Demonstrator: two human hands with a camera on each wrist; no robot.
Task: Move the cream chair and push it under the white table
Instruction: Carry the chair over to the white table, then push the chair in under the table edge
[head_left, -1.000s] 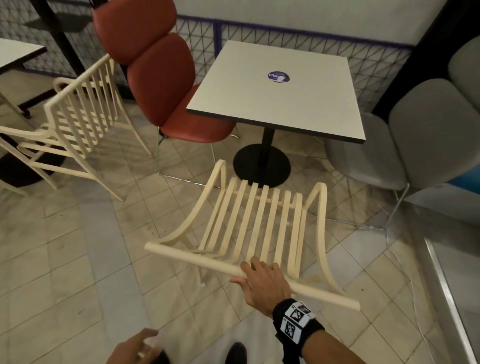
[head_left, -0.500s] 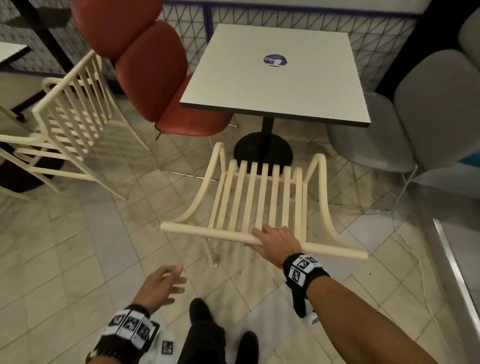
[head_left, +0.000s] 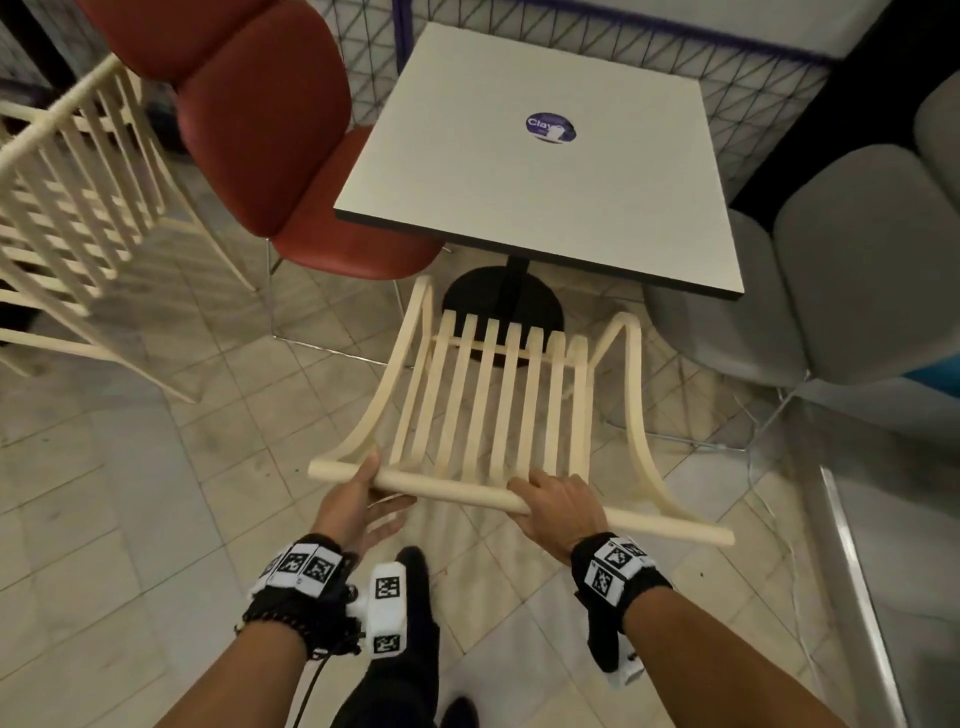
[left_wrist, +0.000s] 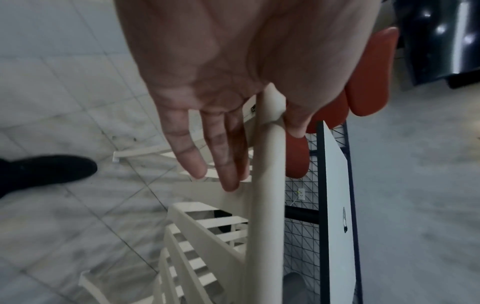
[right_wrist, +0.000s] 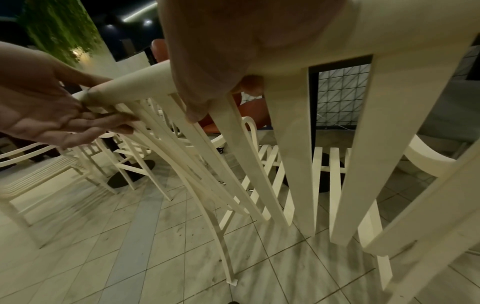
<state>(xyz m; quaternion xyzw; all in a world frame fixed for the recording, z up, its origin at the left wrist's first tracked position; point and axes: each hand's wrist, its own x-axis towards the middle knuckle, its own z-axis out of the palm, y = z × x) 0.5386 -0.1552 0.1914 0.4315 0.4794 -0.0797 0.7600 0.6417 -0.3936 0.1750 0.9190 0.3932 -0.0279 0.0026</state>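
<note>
The cream slatted chair (head_left: 498, 405) stands on the tiled floor facing the white square table (head_left: 545, 171), its seat front near the table's black round base (head_left: 501, 306). My right hand (head_left: 556, 501) grips the chair's top rail right of its middle, fingers curled over it. My left hand (head_left: 353, 501) is at the rail's left end. The thumb lies on top and the fingers (left_wrist: 228, 164) stay straight below the rail (left_wrist: 267, 205). In the right wrist view my right hand (right_wrist: 221, 51) wraps the rail above the back slats (right_wrist: 293, 164), with the left hand (right_wrist: 39, 102) beside it.
A red padded chair (head_left: 260, 130) stands at the table's left side and grey chairs (head_left: 857, 260) at its right. Another cream chair (head_left: 78, 208) is at the far left. A wire mesh fence (head_left: 769, 88) runs behind the table. A metal ledge (head_left: 852, 571) borders the floor on the right.
The chair has moved toward the table while my right hand kept its grip. My left hand rose from low by my leg to the rail's left end.
</note>
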